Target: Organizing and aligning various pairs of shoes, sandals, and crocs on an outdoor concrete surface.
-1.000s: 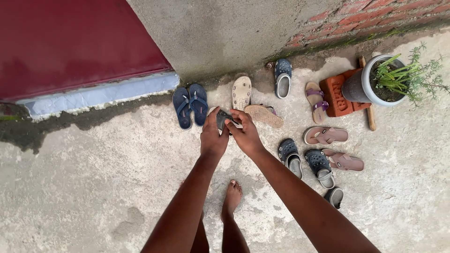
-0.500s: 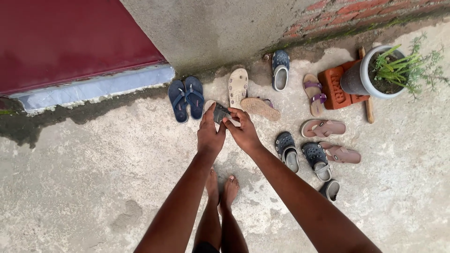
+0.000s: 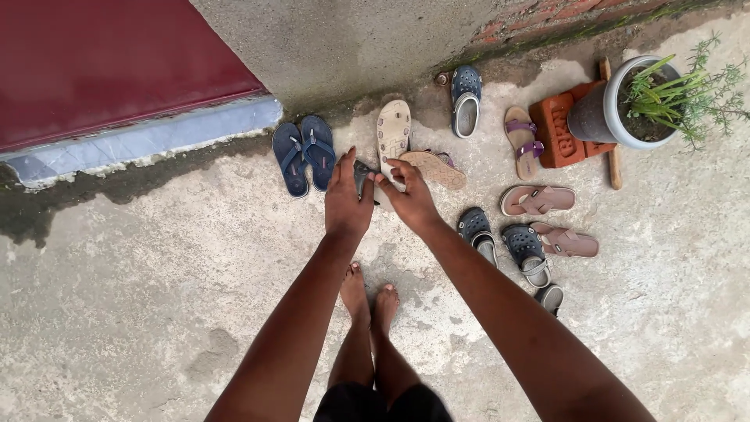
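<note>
Both the left hand and right hand had fingers clamped on a dark sandal held above the concrete floor, beside navy flip-flops; the shallow pinch looked liable to slip, dropping it.

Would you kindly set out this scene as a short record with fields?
Setting: concrete ground by a wall
Left hand: grips a dark sandal
Right hand: fingers on the same sandal
Beside the hands: pair of blue flip-flops, beige sandal sole up
To the right: dark clogs, pink slides, purple-strapped sandal
Far right: potted plant against a red brick
Feet: bare, together
</note>
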